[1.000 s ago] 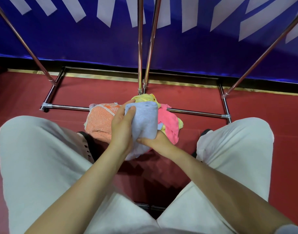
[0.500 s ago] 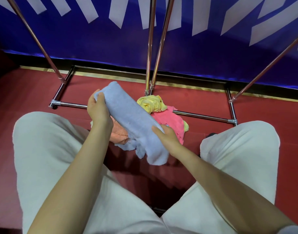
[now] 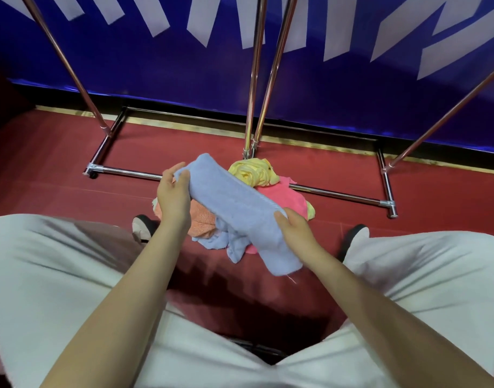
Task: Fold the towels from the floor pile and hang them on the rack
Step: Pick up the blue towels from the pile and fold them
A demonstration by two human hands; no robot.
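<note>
A light blue towel (image 3: 234, 208), folded into a long strip, stretches diagonally between my hands above the floor pile. My left hand (image 3: 173, 196) grips its far upper end, thumb on top. My right hand (image 3: 294, 229) holds its lower part near the right edge, and the loose end hangs below. Under it lie a yellow towel (image 3: 252, 170), a pink towel (image 3: 285, 196), an orange towel (image 3: 202, 218) and another pale blue cloth (image 3: 229, 243). The metal rack (image 3: 252, 79) rises just behind the pile.
The rack's chrome base bars (image 3: 335, 195) lie on the red floor (image 3: 44, 169) around the pile. Slanted copper-coloured poles (image 3: 63, 63) rise left and right. A blue wall banner (image 3: 352, 93) stands behind. My knees in white trousers (image 3: 58, 275) flank the pile.
The blue towel went from a compact bundle held in front of me to a long strip drawn out between my hands. My left hand moved up and left; in the last half second little shifted.
</note>
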